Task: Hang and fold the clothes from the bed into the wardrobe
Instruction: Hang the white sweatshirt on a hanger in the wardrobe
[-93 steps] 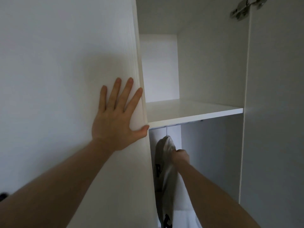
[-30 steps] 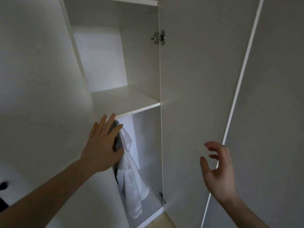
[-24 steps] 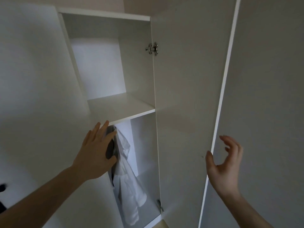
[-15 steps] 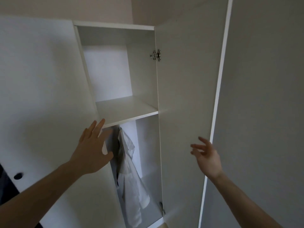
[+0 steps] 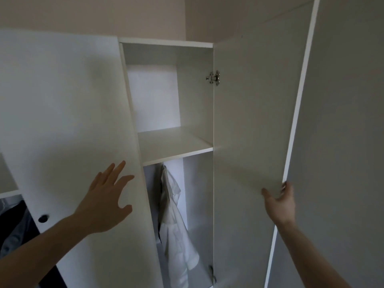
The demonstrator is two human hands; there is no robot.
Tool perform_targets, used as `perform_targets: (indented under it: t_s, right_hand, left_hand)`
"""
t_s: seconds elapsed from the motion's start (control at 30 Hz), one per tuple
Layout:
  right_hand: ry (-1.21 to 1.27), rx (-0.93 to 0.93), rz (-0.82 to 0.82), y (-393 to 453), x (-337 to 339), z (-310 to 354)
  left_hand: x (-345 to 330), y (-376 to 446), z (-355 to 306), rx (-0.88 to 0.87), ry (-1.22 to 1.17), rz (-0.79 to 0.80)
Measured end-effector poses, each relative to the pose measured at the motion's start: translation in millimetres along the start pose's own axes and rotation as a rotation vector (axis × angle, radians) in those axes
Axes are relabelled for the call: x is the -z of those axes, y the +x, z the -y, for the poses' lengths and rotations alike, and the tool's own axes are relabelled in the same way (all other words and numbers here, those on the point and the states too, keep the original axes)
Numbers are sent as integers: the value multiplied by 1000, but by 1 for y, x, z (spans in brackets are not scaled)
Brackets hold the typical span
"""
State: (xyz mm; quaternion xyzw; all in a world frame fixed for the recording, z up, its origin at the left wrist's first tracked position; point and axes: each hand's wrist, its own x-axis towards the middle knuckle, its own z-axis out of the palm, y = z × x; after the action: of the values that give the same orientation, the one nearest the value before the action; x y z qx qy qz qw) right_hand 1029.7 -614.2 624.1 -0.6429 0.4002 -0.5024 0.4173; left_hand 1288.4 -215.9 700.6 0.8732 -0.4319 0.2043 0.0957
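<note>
White shirt (image 5: 176,221) hangs in the lower centre of the frame, inside the wardrobe (image 5: 166,45), under the shelf (image 5: 172,142), hooked up near the shelf's underside; hanger itself too small to make out. Looks soft, light, floppy cloth, will sag and swing if nudged; best taken at the hook or the shoulders, not the loose hem. No hand touches it.

Left hand (image 5: 106,200) lower left of centre, fingers spread and straight, raised in front of the left door (image 5: 62,121) close to its right edge; contact with the panel cannot be told. Shirt sits just to the right of this hand, past the door edge, deeper in.

Right hand (image 5: 279,201) lower right, fingers loosely spread, fingertips at the outer edge of the open right door (image 5: 253,121), thumb on the inner face; looks like a light hold on the edge, not a firm grip. Shirt is well apart from it, to the left across the door panel.

Judgement: shirt is already hung, hands are on the doors, probably about to close them. Dark clothes (image 5: 14,229) show at far lower left, beside the left door with its black knob (image 5: 43,218)
</note>
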Motion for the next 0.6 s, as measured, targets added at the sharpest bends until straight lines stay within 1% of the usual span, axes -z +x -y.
perform_targets:
  t_s: [0.13, 0.23, 0.3, 0.43, 0.53, 0.6]
  right_hand:
    - [-17, 7, -119, -15, -24, -4]
    - [-19, -7, -96, -43, -39, -3]
    - [-31, 41, -67, -68, -56, -2]
    - [-42, 68, 57, -117, -105, 13]
    - [-92, 71, 217, -149, -146, 26]
    - [-110, 109, 369, -165, -173, 33]
  left_hand:
    - [0, 11, 23, -19, -10, 11]
    - [-5, 22, 35, -20, -37, 21]
    - [-9, 28, 42, -20, -63, 28]
    - [-20, 31, 52, -48, -52, 41]
    - [-24, 24, 62, -46, -77, 53]
    - [-27, 16, 73, -31, -97, 60]
